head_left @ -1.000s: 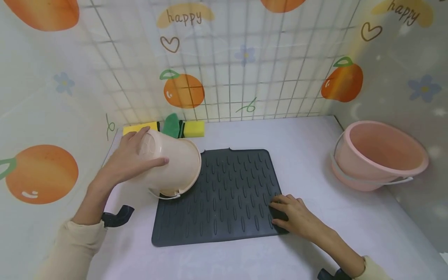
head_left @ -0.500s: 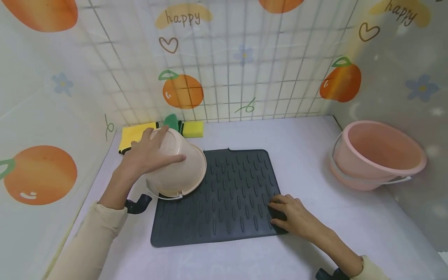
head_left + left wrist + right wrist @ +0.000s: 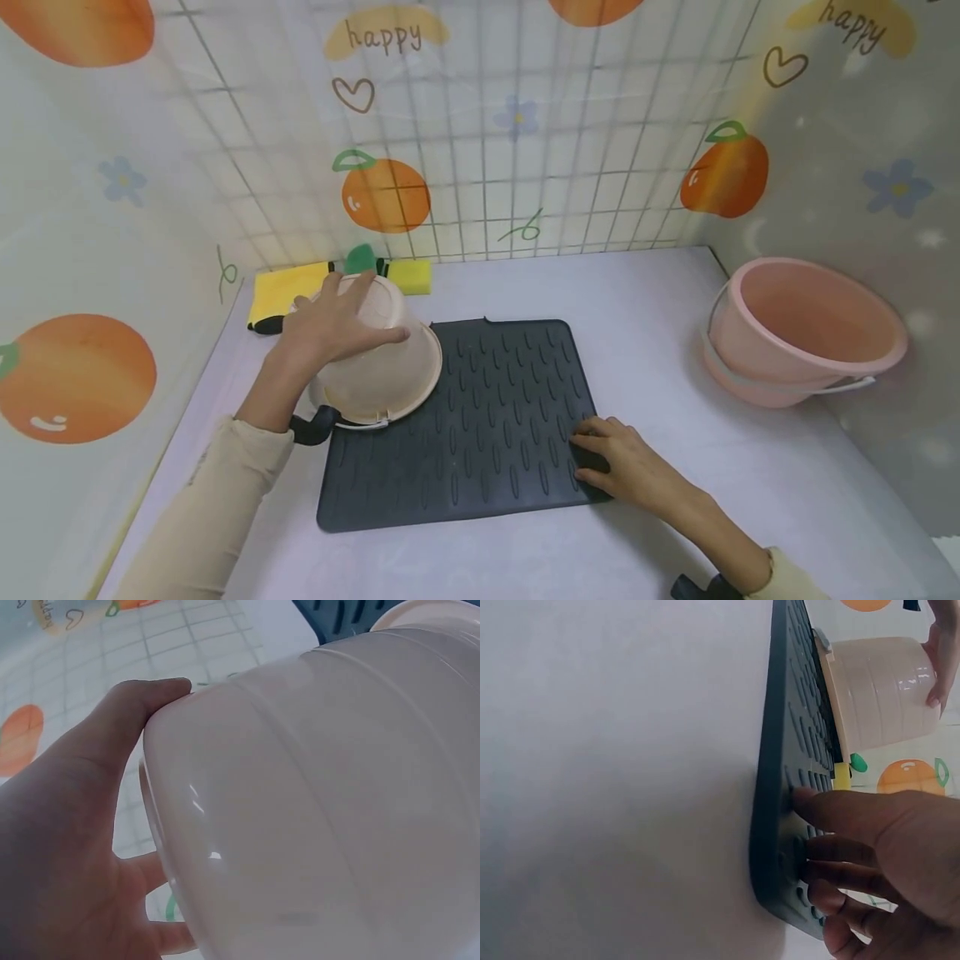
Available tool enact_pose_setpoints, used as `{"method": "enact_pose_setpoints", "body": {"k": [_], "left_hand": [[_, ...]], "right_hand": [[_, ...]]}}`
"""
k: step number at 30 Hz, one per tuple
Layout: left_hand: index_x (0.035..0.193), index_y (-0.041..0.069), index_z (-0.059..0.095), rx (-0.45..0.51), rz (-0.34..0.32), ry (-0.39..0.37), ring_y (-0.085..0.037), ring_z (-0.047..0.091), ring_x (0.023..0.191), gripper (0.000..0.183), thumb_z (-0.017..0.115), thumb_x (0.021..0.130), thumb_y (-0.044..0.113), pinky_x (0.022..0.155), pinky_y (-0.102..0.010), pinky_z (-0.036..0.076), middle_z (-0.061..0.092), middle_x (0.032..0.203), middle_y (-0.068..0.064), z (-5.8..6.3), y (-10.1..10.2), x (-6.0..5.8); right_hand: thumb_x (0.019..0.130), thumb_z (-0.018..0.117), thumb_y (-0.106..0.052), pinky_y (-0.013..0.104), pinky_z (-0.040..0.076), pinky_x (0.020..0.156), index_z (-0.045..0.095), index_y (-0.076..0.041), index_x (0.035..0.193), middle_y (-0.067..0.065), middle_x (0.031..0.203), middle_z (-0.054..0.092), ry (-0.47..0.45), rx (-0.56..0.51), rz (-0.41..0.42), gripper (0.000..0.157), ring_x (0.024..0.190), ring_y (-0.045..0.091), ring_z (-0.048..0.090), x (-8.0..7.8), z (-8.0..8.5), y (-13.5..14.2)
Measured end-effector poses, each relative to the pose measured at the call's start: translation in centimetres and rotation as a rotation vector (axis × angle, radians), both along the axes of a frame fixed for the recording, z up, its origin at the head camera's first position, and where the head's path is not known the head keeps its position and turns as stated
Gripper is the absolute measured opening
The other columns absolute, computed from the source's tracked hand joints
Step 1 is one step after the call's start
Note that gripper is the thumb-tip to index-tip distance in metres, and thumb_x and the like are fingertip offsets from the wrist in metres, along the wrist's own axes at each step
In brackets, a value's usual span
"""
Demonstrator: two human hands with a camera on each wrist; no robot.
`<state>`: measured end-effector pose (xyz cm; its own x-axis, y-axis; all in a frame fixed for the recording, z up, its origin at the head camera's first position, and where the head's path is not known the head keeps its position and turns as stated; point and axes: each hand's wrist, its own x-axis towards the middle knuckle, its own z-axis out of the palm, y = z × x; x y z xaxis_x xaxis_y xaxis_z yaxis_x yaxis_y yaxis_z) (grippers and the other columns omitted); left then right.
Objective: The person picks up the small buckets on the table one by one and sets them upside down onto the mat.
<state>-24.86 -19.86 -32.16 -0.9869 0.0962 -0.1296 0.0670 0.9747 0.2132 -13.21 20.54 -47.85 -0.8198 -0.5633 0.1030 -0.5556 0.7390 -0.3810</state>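
A pale cream bucket point(image 3: 390, 358) stands upside down, slightly tilted, with its rim over the upper left part of the dark grey ribbed mat point(image 3: 480, 442). My left hand point(image 3: 326, 325) grips the bucket by its base, thumb on the near side and fingers spread over the bottom. In the left wrist view the bucket wall point(image 3: 300, 787) fills most of the picture. What lies beneath the bucket is hidden. My right hand point(image 3: 633, 467) rests its fingertips on the mat's right edge; the right wrist view shows thumb and fingers touching the ribbed surface point(image 3: 799, 735).
At the right stands a pink bucket point(image 3: 802, 325) with its white handle down. Behind the cream bucket lie a yellow cloth-like item point(image 3: 285, 292) with dark trim, a green piece point(image 3: 360, 259) and a yellow block point(image 3: 409, 277). A wire grid behind a printed curtain backs the table.
My left hand has moved right and tipped the cream bucket from a lying tilt to nearly upside down on the mat. More of the yellow item shows. My right hand stays in place.
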Motion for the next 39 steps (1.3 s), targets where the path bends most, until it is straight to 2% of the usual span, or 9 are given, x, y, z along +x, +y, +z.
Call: {"method": "enact_pose_setpoints", "body": {"k": [3,9,13,20,23,25,28,31,39], "left_hand": [[0.161,0.024,0.02,-0.003,-0.004,0.011,-0.075,0.018,0.128,0.112,0.058,0.074,0.085,0.094,-0.084,0.02,0.007,0.163,-0.026,-0.2,0.6,-0.2],[0.159,0.023,0.026,-0.053,-0.01,0.04,-0.074,0.026,0.123,0.11,0.058,0.074,0.084,0.088,-0.082,0.031,0.016,0.159,-0.024,-0.6,1.5,-0.4],[0.16,0.025,0.024,-0.06,-0.013,0.046,-0.073,0.026,0.124,0.109,0.055,0.075,0.086,0.088,-0.082,0.029,0.015,0.16,-0.024,-0.5,1.8,-0.4],[0.162,0.026,0.014,-0.03,-0.036,0.027,-0.073,0.007,0.133,0.115,0.054,0.074,0.088,0.087,-0.087,0.024,0.003,0.163,-0.025,-0.5,1.8,0.5],[0.162,0.027,0.015,-0.018,-0.066,0.118,-0.066,0.009,0.138,0.114,0.056,0.075,0.086,0.089,-0.088,0.02,0.011,0.163,-0.023,-0.3,1.9,1.2],[0.16,0.024,0.025,-0.008,-0.116,0.254,-0.058,0.024,0.138,0.106,0.059,0.078,0.081,0.094,-0.082,0.027,0.026,0.159,-0.02,-0.3,2.0,1.7],[0.152,0.018,0.043,0.052,-0.205,0.473,-0.044,0.044,0.131,0.084,0.065,0.086,0.065,0.097,-0.068,0.039,0.047,0.147,-0.017,-0.6,2.3,2.6],[0.143,0.016,0.056,0.163,-0.285,0.593,-0.037,0.052,0.125,0.063,0.07,0.09,0.045,0.097,-0.059,0.044,0.056,0.138,-0.014,-1.1,2.6,3.6],[0.139,0.023,0.059,0.477,-0.289,0.526,-0.02,0.056,0.113,0.052,0.074,0.09,0.032,0.09,-0.045,0.049,0.06,0.133,0.001,-3.9,3.9,7.0]], "right_hand": [[0.082,0.084,-0.021,0.05,0.049,0.091,0.069,0.004,0.121,0.013,0.124,0.061,0.003,0.0,-0.002,0.049,0.112,0.031,0.057,0.0,0.0,0.1],[0.083,0.083,-0.021,0.05,0.049,0.091,0.069,0.005,0.121,0.013,0.124,0.061,0.009,0.004,0.003,0.049,0.112,0.031,0.057,0.0,0.0,0.1],[0.083,0.083,-0.022,0.049,0.049,0.091,0.068,0.004,0.123,0.012,0.125,0.06,0.013,0.0,-0.006,0.049,0.113,0.03,0.057,0.0,0.0,0.3],[0.084,0.083,-0.022,0.049,0.05,0.091,0.068,0.004,0.122,0.012,0.124,0.06,0.012,-0.005,-0.008,0.048,0.113,0.03,0.057,0.0,-0.1,0.4],[0.084,0.082,-0.023,0.049,0.05,0.091,0.068,0.004,0.122,0.012,0.125,0.06,0.012,-0.001,-0.001,0.049,0.112,0.03,0.057,0.0,-0.1,0.3],[0.084,0.083,-0.023,0.049,0.05,0.091,0.068,0.004,0.123,0.012,0.125,0.06,0.013,-0.001,-0.004,0.049,0.113,0.03,0.057,0.0,-0.2,0.3],[0.083,0.083,-0.022,0.049,0.05,0.09,0.068,0.004,0.122,0.012,0.125,0.06,0.021,-0.002,-0.006,0.049,0.113,0.03,0.057,0.0,-0.2,0.3],[0.084,0.083,-0.022,0.048,0.05,0.09,0.068,0.004,0.122,0.012,0.124,0.06,0.026,-0.004,-0.001,0.049,0.113,0.03,0.057,-0.1,-0.3,0.3],[0.084,0.083,-0.022,0.048,0.051,0.089,0.069,0.005,0.121,0.013,0.123,0.061,0.03,-0.008,0.008,0.048,0.111,0.03,0.058,-0.1,-0.4,0.3]]}}
